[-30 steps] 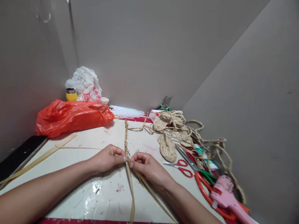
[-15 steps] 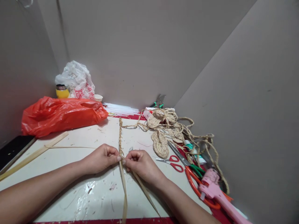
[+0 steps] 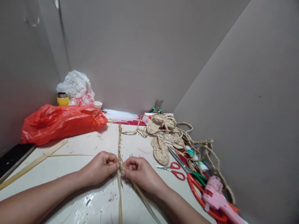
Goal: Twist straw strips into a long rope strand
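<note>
A thin braided straw cord [image 3: 120, 140] runs away from me across the white table [image 3: 98, 143]. My left hand [image 3: 100, 168] and my right hand [image 3: 137, 171] meet at its near end, both pinched shut on the straw strands [image 3: 120, 199] where the braid stops. Loose flat strands trail from the pinch toward the table's near edge. The far end of the braid joins a tangle of braided cord [image 3: 187, 137] at the right.
A red plastic bag [image 3: 60, 121], a white bag [image 3: 76, 87], a yellow jar [image 3: 63, 99] and a small cup [image 3: 98, 104] sit at the back left. Woven straw soles [image 3: 160, 151], red scissors [image 3: 173, 169], larger shears [image 3: 191, 174] and a pink glue gun [image 3: 219, 199] lie right. Long flat strips [image 3: 32, 161] lie left.
The hands stay pinched on the braid end, fingers shifting slightly closer together. The view has drifted a little, so everything sits slightly lower and more to the left than before.
</note>
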Motion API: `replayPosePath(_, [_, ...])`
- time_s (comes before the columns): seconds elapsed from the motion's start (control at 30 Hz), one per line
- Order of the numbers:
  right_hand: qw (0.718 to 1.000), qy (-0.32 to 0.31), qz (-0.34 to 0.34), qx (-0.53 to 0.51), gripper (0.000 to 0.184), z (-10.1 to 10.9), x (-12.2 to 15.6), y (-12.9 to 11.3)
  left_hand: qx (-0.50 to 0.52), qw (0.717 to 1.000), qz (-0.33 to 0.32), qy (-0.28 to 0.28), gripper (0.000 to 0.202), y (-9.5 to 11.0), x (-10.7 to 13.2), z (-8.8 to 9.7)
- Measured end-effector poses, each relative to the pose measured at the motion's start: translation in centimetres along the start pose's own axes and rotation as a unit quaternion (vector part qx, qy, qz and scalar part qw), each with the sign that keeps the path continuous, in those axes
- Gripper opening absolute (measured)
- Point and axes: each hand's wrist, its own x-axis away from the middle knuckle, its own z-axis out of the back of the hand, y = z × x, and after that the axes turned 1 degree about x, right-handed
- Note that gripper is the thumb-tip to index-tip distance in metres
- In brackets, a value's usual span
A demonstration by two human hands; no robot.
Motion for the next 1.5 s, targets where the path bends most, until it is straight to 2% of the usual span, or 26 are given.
replayPosePath(0.1, [0.989,-0.070,-0.075,-0.109,0.025,0.9,0.0,-0.1,-0.005,1.000,0.001,0.009,0.022,-0.1,0.0,0.0])
replayPosePath(0.2, [0.979,-0.096,-0.104,-0.145,0.022,1.4,0.0,0.0,-0.028,0.999,-0.015,0.026,0.022,-0.3,0.1,-0.1])
replayPosePath(0.33, [0.964,-0.111,-0.122,-0.207,0.020,0.1,0.7,0.1,-0.021,0.999,-0.025,0.037,0.023,-0.5,0.2,-0.5])
replayPosePath(0.43, [0.964,-0.077,-0.126,-0.220,0.023,-1.9,1.3,0.3,0.048,0.998,-0.016,0.025,0.021,-0.7,0.1,-1.0])
replayPosePath(0.5, [0.977,-0.041,-0.109,-0.181,0.028,-3.1,1.5,0.5,0.084,0.996,-0.007,0.021,0.020,-0.8,0.0,-1.3])
replayPosePath(0.6, [0.997,0.034,-0.046,-0.043,0.034,-4.1,1.6,0.7,0.098,0.995,-0.003,0.026,0.019,-0.8,-0.1,-1.4])
replayPosePath(0.7, [0.989,0.107,0.032,0.100,0.034,-4.3,1.5,0.8,0.081,0.996,-0.020,0.034,0.022,-0.8,-0.1,-1.3])
replayPosePath(0.83, [0.971,0.139,0.055,0.185,0.032,-4.6,1.1,0.7,0.088,0.995,-0.022,0.034,0.023,-1.0,-0.3,-1.3])
replayPosePath(0.93, [0.963,0.164,0.054,0.206,0.030,-5.1,0.9,0.4,0.128,0.990,-0.016,0.054,0.019,-1.3,-0.5,-1.5])
replayPosePath(1.0, [0.966,0.152,0.061,0.199,0.030,-5.3,1.1,-0.2,0.164,0.984,-0.007,0.073,0.017,-1.2,-0.6,-1.5])
replayPosePath(1.1, [0.982,0.056,0.051,0.171,0.033,-4.5,2.1,-1.6,0.219,0.971,0.015,0.093,0.021,-0.7,-0.5,-1.4])
replayPosePath(1.17, [0.985,0.041,0.040,0.163,0.037,-3.0,2.9,-2.8,0.245,0.965,0.027,0.089,0.023,-0.3,-0.3,-1.2])
replayPosePath(1.27, [0.970,0.177,0.073,0.147,0.039,-0.6,3.3,-3.7,0.253,0.965,0.056,0.051,0.025,-0.1,-0.4,-0.7])
replayPosePath(1.33, [0.968,0.219,0.086,0.089,0.035,0.2,2.8,-3.5,0.260,0.963,0.071,0.019,0.026,-0.3,-0.6,-0.4])
replayPosePath(1.4, [0.985,0.159,0.063,-0.015,0.035,-0.2,2.0,-2.8,0.282,0.957,0.073,-0.002,0.027,-0.5,-0.7,-0.2])
replayPosePath(1.5, [0.986,-0.007,0.002,-0.164,0.035,-1.8,0.9,-1.7,0.307,0.949,0.067,-0.010,0.025,-0.7,-0.8,0.0])
